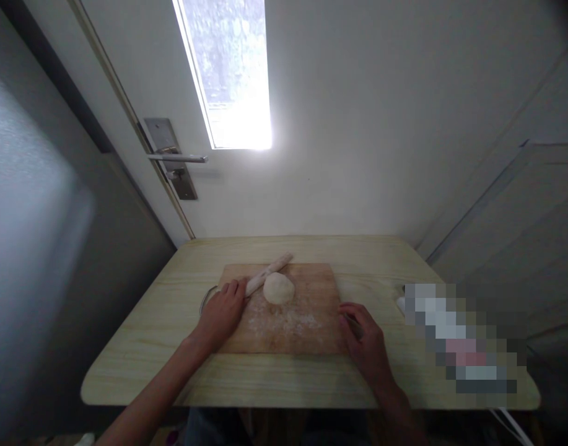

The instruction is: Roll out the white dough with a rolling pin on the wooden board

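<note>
A wooden cutting board [306, 282], dusted with white flour, lies on the table. On its middle sits a round, smooth ball of pale dough [279, 288]. Behind the dough a flour-coated rolling pin [270, 271] lies slantwise, its far end reaching past the board's back edge. My left hand [224, 310] is over the board's left side, fingers curled around the pin's near end, which it hides. At the board's right edge, my right hand [363, 337] has its thumb and fingers bent together on the rim; the fingertips are partly hidden.
The pale wood-grain table [144, 347] stands against a white door with a metal handle [179, 158] and a bright window pane [237, 74]. A curved metal ring [205, 298] shows beside my left wrist. A blurred-out object [460, 341] lies at the table's right.
</note>
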`<action>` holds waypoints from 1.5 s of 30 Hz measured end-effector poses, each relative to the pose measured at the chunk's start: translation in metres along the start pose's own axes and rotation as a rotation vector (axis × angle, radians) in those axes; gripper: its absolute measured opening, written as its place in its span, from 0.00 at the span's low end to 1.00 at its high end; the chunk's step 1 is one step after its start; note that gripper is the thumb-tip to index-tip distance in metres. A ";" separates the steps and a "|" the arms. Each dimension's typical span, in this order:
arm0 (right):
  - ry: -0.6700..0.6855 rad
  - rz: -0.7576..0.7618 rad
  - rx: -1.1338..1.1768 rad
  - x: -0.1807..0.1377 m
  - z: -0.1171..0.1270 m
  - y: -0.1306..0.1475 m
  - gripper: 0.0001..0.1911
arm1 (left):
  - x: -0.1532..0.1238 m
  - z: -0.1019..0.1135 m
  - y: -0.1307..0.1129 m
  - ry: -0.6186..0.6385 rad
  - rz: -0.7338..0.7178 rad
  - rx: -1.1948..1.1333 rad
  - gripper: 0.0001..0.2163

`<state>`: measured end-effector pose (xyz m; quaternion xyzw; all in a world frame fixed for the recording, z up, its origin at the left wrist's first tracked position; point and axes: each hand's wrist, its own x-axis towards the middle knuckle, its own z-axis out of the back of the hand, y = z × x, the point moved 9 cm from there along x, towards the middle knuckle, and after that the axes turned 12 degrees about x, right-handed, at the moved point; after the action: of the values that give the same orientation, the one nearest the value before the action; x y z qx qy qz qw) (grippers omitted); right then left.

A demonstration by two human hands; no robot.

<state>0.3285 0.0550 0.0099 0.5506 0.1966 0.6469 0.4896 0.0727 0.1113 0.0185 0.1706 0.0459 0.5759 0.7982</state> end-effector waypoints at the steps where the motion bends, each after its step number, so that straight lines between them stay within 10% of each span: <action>1: 0.017 0.008 -0.016 -0.001 -0.002 0.001 0.06 | -0.002 0.000 0.002 0.004 0.013 0.003 0.16; 16: 0.448 0.019 0.034 0.047 -0.059 0.023 0.13 | 0.000 0.015 0.008 -0.006 -0.025 -0.188 0.19; 25: 0.671 0.056 0.051 0.054 -0.120 0.028 0.32 | 0.007 0.036 -0.046 -0.203 -0.345 -0.497 0.29; 45: 0.607 0.046 0.176 0.059 -0.126 0.017 0.37 | 0.014 0.022 -0.039 -0.247 -0.359 -0.482 0.29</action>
<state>0.2129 0.1336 0.0145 0.3769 0.3766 0.7731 0.3442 0.1188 0.1089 0.0281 0.0347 -0.1597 0.3954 0.9039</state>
